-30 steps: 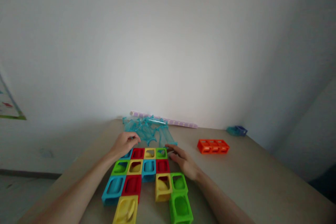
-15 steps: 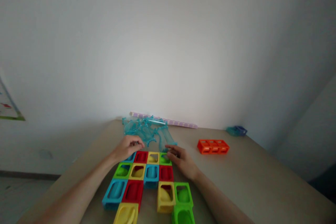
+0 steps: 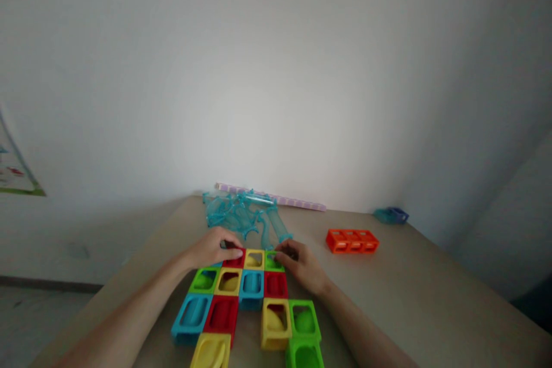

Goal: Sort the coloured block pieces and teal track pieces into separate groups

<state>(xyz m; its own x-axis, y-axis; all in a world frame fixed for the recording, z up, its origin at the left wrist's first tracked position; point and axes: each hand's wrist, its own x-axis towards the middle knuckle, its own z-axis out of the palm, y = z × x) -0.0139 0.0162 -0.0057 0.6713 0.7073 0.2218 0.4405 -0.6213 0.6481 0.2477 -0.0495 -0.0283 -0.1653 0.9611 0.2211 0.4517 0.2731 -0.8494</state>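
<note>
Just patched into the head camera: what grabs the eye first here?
The patchwork of bright hollow blocks in red, yellow, green and blue, packed together on the near part of the table. The left hand and right hand rest at its far row. Behind them lies a heap of clear blue track pieces, with an orange block apart on the right.

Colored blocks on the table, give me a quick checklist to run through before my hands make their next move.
1. Left hand on the far row of the colored blocks, over the red block: ok.
2. Right hand at the far green block: ok.
3. Whether either hand actually grips a block: cannot tell.
4. Grid tight, no gaps: not ok, front blocks sit apart.
5. Teal track pieces apart from the hands: ok.
6. Orange block lying off to the right on the table: ok.
</note>
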